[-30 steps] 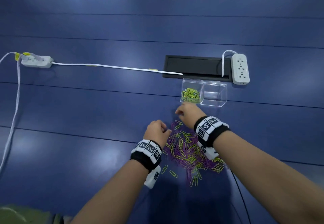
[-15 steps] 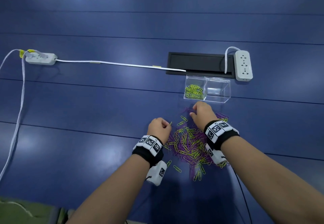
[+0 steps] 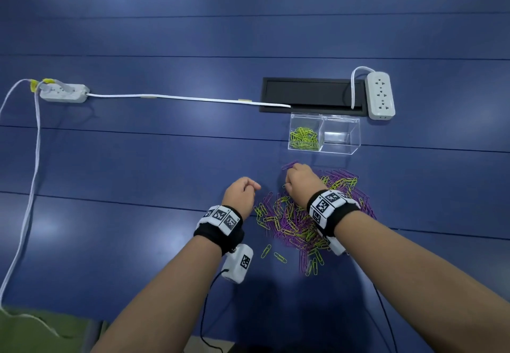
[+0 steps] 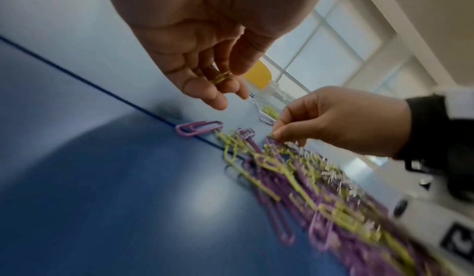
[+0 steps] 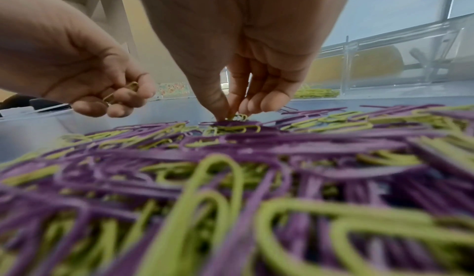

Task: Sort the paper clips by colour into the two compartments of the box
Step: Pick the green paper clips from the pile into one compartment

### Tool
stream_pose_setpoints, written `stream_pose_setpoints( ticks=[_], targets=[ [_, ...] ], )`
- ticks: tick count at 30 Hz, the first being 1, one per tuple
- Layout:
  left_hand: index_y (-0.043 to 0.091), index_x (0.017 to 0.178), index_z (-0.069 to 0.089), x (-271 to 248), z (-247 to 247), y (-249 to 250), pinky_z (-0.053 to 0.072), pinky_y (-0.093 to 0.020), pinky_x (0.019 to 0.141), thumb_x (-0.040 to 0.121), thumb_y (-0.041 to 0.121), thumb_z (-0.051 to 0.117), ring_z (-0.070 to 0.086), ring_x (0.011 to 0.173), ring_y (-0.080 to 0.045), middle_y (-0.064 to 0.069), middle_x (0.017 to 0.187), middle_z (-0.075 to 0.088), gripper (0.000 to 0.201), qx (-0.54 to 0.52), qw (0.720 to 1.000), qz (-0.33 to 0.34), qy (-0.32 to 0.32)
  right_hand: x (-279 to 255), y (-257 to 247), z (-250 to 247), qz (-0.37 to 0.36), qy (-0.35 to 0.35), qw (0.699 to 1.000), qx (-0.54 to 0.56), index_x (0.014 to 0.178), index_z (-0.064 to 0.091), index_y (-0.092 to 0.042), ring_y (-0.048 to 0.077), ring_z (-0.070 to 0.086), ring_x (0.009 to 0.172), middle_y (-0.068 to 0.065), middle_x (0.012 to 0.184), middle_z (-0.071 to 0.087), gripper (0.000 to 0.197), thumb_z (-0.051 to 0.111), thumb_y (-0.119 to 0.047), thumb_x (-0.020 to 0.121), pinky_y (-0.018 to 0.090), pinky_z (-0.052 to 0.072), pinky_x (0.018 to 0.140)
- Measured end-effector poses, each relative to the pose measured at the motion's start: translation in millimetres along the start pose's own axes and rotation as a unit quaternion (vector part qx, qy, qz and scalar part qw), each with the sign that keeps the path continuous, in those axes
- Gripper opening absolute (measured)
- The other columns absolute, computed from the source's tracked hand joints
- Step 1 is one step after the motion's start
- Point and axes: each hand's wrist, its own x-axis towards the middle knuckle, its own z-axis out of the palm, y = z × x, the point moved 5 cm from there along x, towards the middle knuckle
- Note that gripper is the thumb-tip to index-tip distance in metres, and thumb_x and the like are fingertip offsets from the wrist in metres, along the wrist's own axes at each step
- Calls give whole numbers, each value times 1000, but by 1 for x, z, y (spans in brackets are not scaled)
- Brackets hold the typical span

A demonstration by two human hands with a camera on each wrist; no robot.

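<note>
Paper clips [image 3: 299, 225], green and purple mixed, heaped on the blue counter [image 3: 138, 228] between both wrists. Likely light, thin, springy wire, slick-coated and prone to hooking together; probably best pinched singly by one rounded end and lifted clear of neighbours. Left hand [image 3: 240, 191] hovering beside the heap, fingers [image 4: 225, 85] curled round a few green clips [image 4: 223, 77]. Right hand [image 3: 301, 184] down at the heap's far edge, thumb and fingers [image 5: 261, 102] nipping a green clip [image 5: 239, 117]. Beyond, clear box [image 3: 342, 151]: left compartment [image 3: 305, 138] holding green clips only, right compartment [image 3: 340, 136] apparently empty.
</note>
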Motion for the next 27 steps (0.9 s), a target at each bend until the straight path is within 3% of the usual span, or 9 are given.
stream_pose_setpoints(
  ticks=[3,7,14,16,17,20,22,24,27],
  targets=[
    [18,82,61,-9,-1,-3,40,-25,58,87,9,44,48,59,-15,5,66,53,20,88,995,40,-30,-1,2,6,-6,-16,999,-27,113,53,-1,30,44,112,15,120,51,27,44,-15,92,36,35,100],
    [19,91,64,-19,-1,-3,47,-28,71,79,7,52,49,69,-12,2,87,53,20,236,955,147,-103,-5,5,4,-5,-27,1000,-9,112,51,0,32,46,111,16,118,52,22,41,-9,94,37,35,97],
    [18,113,65,-19,7,-8,46,-35,80,88,6,53,47,93,-22,-4,95,45,30,354,895,239,-132,-21,27,-14,110,30,967,228,112,60,-12,21,60,90,3,101,61,24,43,-12,96,31,49,78],
    [16,114,65,-17,11,-8,46,-37,81,89,10,58,48,97,-25,-9,99,48,27,369,884,254,-138,-25,30,-16,140,28,931,337,101,65,-12,20,58,71,3,84,61,26,39,-10,95,32,47,67],
    [13,115,65,-15,12,-8,46,-38,82,89,12,59,49,97,-26,-11,101,49,26,375,879,260,-139,-28,30,-15,162,23,896,414,93,65,-11,20,56,65,6,77,58,29,36,-7,94,34,48,65],
    [4,111,64,-12,14,-8,45,-40,84,91,16,59,51,98,-29,-14,107,49,24,391,871,264,-141,-37,19,-13,194,11,764,616,79,58,-1,23,51,60,13,71,50,30,31,4,89,33,45,59],
    [0,105,64,-11,13,-8,45,-40,83,92,17,57,51,95,-30,-15,107,49,22,397,865,271,-145,-41,11,-13,193,-7,727,659,79,55,0,23,50,59,12,69,49,24,34,3,90,30,41,54],
    [-3,93,62,-12,14,-8,47,-44,78,92,15,56,52,87,-32,-17,101,50,19,397,857,293,-146,-42,9,-10,185,-20,745,640,79,55,-2,21,50,57,11,68,52,18,43,-5,92,29,39,52],
    [-3,86,57,-11,16,-14,48,-48,71,93,11,54,51,80,-32,-19,93,50,16,401,848,313,-149,-37,12,-3,148,-35,875,460,78,58,-10,19,52,58,3,67,58,18,51,-18,93,28,43,53]
  ],
)
